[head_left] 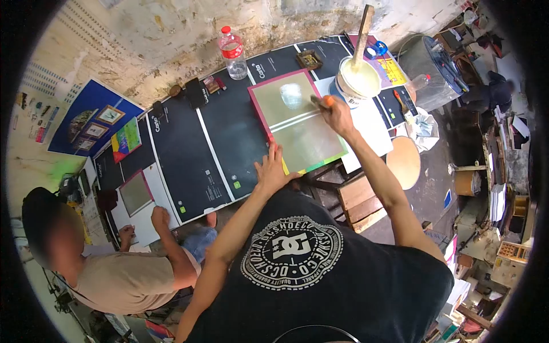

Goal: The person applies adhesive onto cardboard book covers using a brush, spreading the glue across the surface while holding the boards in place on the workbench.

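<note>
A screen frame [309,134] with greenish mesh and a pink-red taped rim leans over the table's front edge. A white band crosses its mesh, and a pale shiny patch [291,96] lies on the upper half. My left hand [273,170] grips the near left corner, fingers along the side and thumb at the lower edge. In my right hand [338,114] is an orange-handled tool [327,102], its dark end over the frame's upper right part; its exact kind is unclear. Just beyond that hand stands a bucket [350,91] of cream-coloured fluid with a wooden stick [362,37] in it.
Black boards [177,154] cover the table. A plastic bottle [232,54] and a small box [309,59] stand towards the wall. At left, a co-worker's hands [160,219] are by a smaller frame [136,193]. A round stool [403,163] and metal drum [426,63] are at right.
</note>
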The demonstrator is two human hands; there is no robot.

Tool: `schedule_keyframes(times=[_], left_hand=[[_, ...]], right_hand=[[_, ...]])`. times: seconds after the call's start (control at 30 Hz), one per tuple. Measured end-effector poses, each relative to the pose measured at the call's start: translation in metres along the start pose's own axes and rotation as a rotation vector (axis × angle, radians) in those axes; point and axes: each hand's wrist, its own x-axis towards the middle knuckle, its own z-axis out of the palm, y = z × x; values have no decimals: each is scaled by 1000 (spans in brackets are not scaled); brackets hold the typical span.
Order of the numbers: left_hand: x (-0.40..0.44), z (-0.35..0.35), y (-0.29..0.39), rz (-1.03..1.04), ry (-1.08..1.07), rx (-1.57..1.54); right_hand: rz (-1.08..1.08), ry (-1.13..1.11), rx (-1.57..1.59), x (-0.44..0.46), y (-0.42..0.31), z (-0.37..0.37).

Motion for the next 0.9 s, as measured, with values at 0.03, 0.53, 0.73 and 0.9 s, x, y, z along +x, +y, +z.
schedule_keyframes(times=[0.03, 0.53, 0.73, 0.9], left_hand=[[-2, 0, 2, -5, 10, -11], [3, 9, -1, -36, 4, -10], [3, 3, 6, -58, -13, -41], [1, 8, 4, -24, 14, -4]], right_hand=[[-74, 51, -46, 24, -10, -5], [-66, -281, 325, 81, 73, 51], [-102, -71, 250, 97, 55, 3], [8, -359, 247, 72, 73, -7]])
